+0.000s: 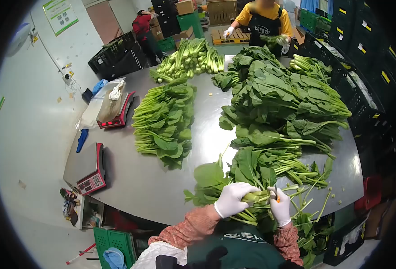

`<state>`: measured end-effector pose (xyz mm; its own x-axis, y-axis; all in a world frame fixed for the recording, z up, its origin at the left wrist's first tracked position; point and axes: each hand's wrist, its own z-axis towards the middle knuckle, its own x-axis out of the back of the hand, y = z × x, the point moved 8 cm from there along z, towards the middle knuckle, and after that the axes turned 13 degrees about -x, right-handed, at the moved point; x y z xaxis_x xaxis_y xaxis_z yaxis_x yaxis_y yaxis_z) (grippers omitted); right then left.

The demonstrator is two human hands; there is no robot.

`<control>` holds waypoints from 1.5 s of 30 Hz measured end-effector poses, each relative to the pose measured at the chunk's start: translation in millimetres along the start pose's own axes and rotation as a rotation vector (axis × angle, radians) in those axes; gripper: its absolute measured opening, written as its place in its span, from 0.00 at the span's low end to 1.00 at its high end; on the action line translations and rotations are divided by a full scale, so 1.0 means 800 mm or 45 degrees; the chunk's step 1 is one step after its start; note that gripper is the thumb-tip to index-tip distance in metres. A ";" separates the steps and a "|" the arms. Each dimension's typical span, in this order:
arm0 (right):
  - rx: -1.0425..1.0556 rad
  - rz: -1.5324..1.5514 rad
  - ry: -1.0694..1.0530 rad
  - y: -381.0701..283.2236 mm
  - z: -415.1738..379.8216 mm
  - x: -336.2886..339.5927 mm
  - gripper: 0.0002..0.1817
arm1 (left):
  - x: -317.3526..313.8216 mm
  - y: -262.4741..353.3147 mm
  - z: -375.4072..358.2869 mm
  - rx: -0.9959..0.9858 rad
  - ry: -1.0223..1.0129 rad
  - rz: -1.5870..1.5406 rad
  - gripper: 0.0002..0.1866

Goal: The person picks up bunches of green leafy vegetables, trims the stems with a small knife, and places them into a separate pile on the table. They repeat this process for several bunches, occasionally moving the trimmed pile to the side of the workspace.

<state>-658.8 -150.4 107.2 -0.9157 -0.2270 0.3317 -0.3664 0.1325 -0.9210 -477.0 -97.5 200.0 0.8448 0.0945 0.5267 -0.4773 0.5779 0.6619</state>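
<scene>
My left hand [231, 200], in a white glove, is closed around the stems of a leafy green [210, 175] whose leaves spread to the left over the near table edge. Close beside the cut stem ends, my right hand [280, 207], also gloved, grips a small knife [277, 196] with an orange part showing; its thin blade points away from me. Loose stalks and trimmings [307, 193] lie to the right of that hand. Just beyond my hands, more leafy greens [292, 163] rest on the metal table [162, 197].
A large heap of greens [269, 85] covers the right side. A row of greens [164, 121] and a stem pile [191, 60] lie left and far. Two red scales [92, 172] [117, 114] stand left. A co-worker [265, 22] faces me across the table; dark crates [350, 89] line the right.
</scene>
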 end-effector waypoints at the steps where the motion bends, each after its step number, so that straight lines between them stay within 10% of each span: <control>1: 0.032 0.012 -0.017 -0.015 -0.004 0.000 0.09 | -0.002 -0.006 0.001 0.016 0.004 -0.023 0.18; 22: 0.395 -0.254 0.031 -0.080 -0.037 0.000 0.19 | -0.021 -0.009 -0.006 0.101 0.058 -0.205 0.16; 31: 0.082 -0.323 0.151 -0.023 -0.008 0.009 0.13 | -0.010 0.005 -0.003 0.054 0.071 -0.260 0.14; 37: -0.135 0.460 -0.470 -0.055 -0.037 0.005 0.18 | -0.019 -0.004 -0.004 0.092 0.022 -0.241 0.17; 45: 0.047 0.287 -0.310 -0.062 -0.036 -0.001 0.06 | -0.033 -0.011 -0.012 0.092 -0.118 -0.214 0.15</control>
<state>-644.9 -128.7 158.4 -0.9052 -0.4201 0.0640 -0.1486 0.1719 -0.9738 -492.6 -97.7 175.1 0.8897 -0.0751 0.4503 -0.3506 0.5193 0.7793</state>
